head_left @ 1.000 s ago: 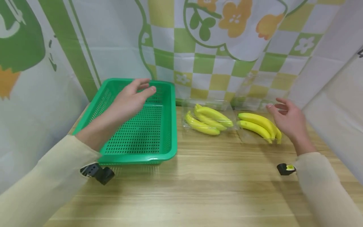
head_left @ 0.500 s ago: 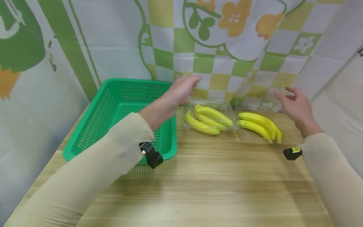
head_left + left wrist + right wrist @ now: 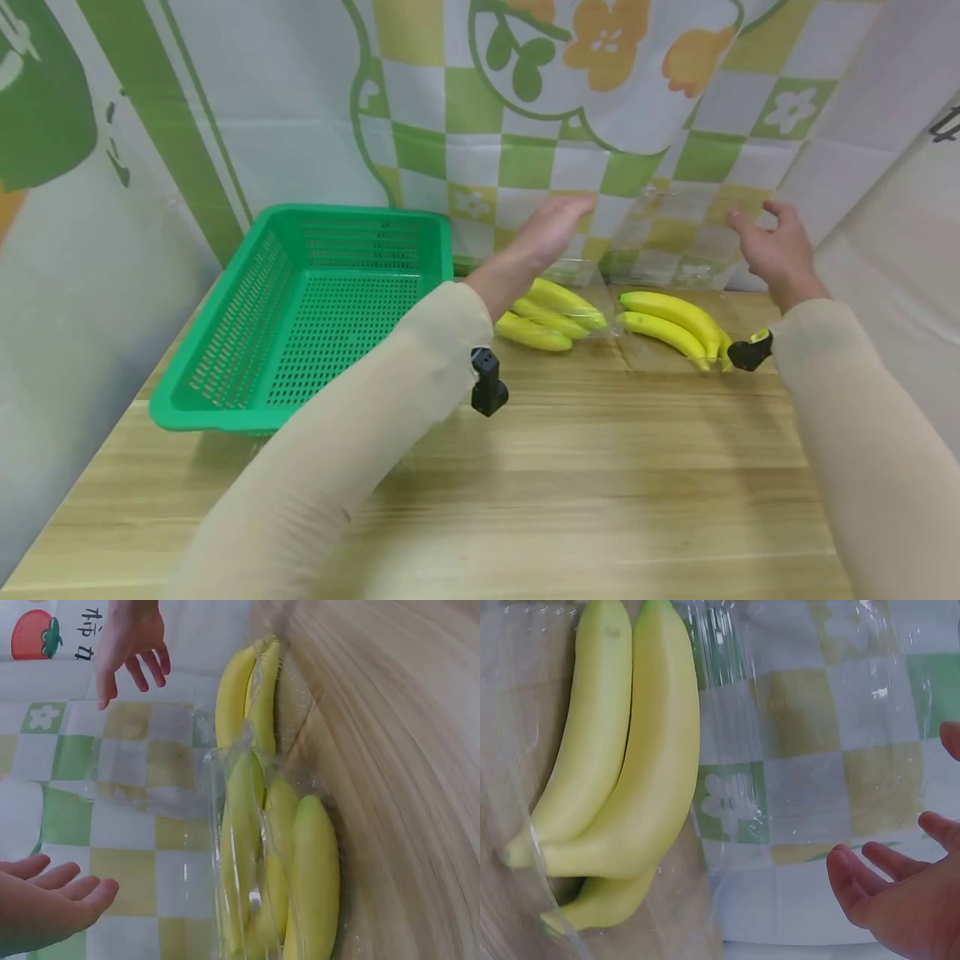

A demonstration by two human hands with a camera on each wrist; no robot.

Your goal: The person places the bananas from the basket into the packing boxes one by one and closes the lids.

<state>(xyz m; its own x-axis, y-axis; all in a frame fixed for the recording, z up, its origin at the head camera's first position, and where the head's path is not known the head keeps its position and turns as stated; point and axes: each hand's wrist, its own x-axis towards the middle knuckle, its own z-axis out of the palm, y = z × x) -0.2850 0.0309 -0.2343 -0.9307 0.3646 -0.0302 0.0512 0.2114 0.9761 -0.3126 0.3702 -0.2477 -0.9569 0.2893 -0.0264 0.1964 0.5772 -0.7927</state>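
Note:
My left hand (image 3: 536, 242) hovers above the left clear plastic box of yellow bananas (image 3: 551, 317) with its fingers extended. Plastic overlies that bunch in the left wrist view, and my hand and sleeve partly cover it in the head view. On the right, a second clear box has its lid (image 3: 810, 735) raised against the backdrop, and several bananas (image 3: 675, 321) lie in its base. Near the raised lid, to its right, is my right hand (image 3: 776, 250), fingers loosely bent and holding nothing. Contact between either hand and the plastic cannot be made out.
A green perforated plastic basket (image 3: 341, 333) stands on the left of the wooden table (image 3: 600, 483). Behind the table hangs a patterned cloth (image 3: 517, 158) with green and yellow checks, reaching around both sides.
My left hand has moved right, from over the green basket to over the left banana box. The right hand has risen slightly beside the raised lid. The bananas have stayed in their boxes.

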